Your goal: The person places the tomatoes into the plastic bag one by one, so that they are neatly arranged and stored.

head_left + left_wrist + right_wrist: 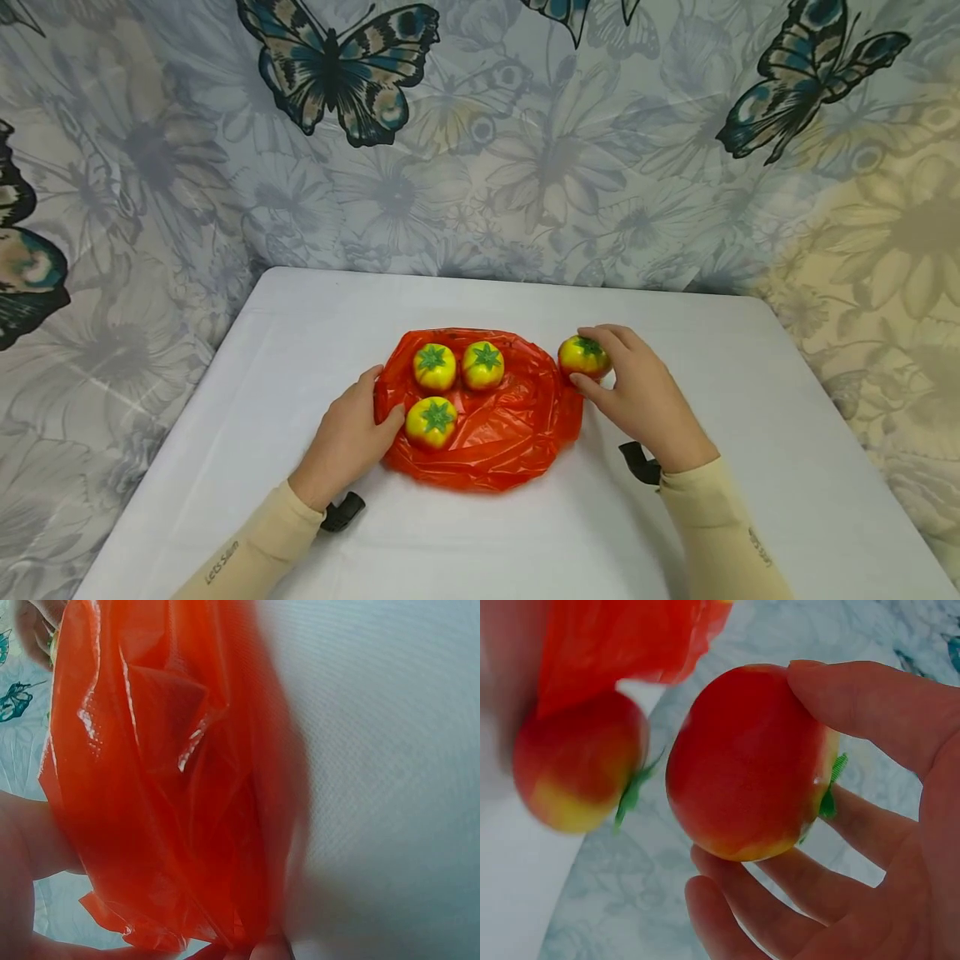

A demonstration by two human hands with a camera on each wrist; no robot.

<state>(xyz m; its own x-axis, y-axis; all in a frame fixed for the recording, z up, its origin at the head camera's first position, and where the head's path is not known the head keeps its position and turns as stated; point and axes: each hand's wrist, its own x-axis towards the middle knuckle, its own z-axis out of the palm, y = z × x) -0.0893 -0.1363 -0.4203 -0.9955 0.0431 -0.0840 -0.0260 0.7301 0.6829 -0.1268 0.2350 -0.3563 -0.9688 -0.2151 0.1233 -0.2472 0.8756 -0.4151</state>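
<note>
- Right hand: reaches in from the right with the forearm angled forward and inward; it grips a yellow-and-red tomato at the right edge of the red plastic bag.
- Right fingers: thumb on the near side of the tomato, forefinger over its top. In the right wrist view the thumb tip presses the red skin and the other fingers are spread, curving beneath and behind it.
- Second tomato: appears in the right wrist view, apart from the held one and against the bag's edge. Its place cannot be told from the head view.
- Left hand: comes from the lower left and pinches the left edge of the bag. The thumb lies over the rim, its tip at the front tomato; whether the two touch cannot be told. The other fingers are largely hidden in the head view; the left wrist view shows fingertips against the bag's outer side.
- Rear-left tomato and rear-right tomato: side by side within the bag's outline, green calyxes upward, behind the front tomato.
- Bag: crumpled and glossy, lying on the white table.
- Sleeves: pale yellow, lettered, reaching both wrists.
- Backdrop: butterfly-and-flower cloth.
</note>
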